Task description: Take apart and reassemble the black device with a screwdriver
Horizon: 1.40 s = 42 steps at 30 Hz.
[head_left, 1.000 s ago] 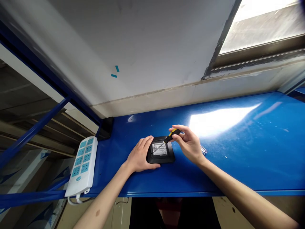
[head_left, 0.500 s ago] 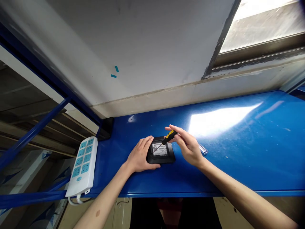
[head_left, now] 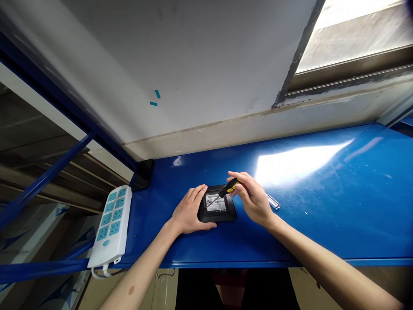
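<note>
- The left hand lies over the left edge of a flat, square black plastic device that bears a white barcode label; its fingers are spread and released, pressing down rather than gripping
- The right hand has its fingers clenched round a small screwdriver with a black and yellow handle; the thin shaft slants down and left across the label, and whether the tip sits in a screw cannot be told
- The device lies flat on the glossy blue metal counter, near its front edge, between the two hands
- Likely risk: with the shaft so slanted, the tip could skid off, scoring the label or jabbing the left fingers just beside it
- The smooth counter gives little grip, so a weak press could let the device slide or turn
- A white power strip with teal sockets lies at the counter's left end, well apart
</note>
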Each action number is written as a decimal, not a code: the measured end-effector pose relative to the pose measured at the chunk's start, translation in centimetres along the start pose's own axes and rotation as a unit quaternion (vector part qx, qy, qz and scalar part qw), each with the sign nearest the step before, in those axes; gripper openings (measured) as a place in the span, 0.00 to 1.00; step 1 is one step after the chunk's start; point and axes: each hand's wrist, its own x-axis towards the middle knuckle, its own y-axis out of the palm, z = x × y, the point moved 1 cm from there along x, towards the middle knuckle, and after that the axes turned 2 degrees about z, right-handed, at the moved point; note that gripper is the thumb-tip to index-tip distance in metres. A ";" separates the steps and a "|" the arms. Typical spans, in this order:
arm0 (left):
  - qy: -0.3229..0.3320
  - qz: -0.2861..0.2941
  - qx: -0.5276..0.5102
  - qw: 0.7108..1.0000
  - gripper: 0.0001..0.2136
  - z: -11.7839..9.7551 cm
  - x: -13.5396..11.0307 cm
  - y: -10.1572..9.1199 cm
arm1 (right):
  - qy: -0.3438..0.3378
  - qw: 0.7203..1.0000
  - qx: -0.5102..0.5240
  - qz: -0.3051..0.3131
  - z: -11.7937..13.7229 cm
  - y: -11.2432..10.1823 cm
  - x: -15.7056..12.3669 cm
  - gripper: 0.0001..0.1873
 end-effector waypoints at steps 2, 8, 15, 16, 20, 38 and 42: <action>0.001 -0.001 -0.001 1.000 0.55 0.0 0.0 0.0 | -0.005 1.000 0.004 0.007 0.2 0.0 0.0 0.19; 0.001 -0.002 -0.003 1.000 0.55 0.1 0.0 0.1 | -0.028 0.999 -0.013 -0.012 0.4 0.0 0.1 0.20; 0.000 -0.001 -0.007 1.000 0.56 0.2 0.0 0.1 | -0.035 0.998 -0.039 -0.035 0.3 -0.2 0.0 0.12; 0.000 -0.001 -0.007 1.000 0.56 0.2 0.0 0.1 | -0.037 0.998 -0.037 -0.028 0.3 -0.2 0.0 0.14; 0.001 -0.002 -0.004 1.000 0.56 0.2 0.0 0.2 | -0.036 0.999 -0.004 0.014 0.5 0.2 -0.3 0.24; 0.002 -0.001 -0.002 1.000 0.55 0.1 0.0 0.1 | 0.001 0.999 -0.001 0.032 -0.3 0.6 -0.4 0.28; 0.001 -0.001 -0.002 1.000 0.55 0.1 0.0 0.0 | -0.012 1.000 0.008 0.021 -0.3 0.8 -0.4 0.28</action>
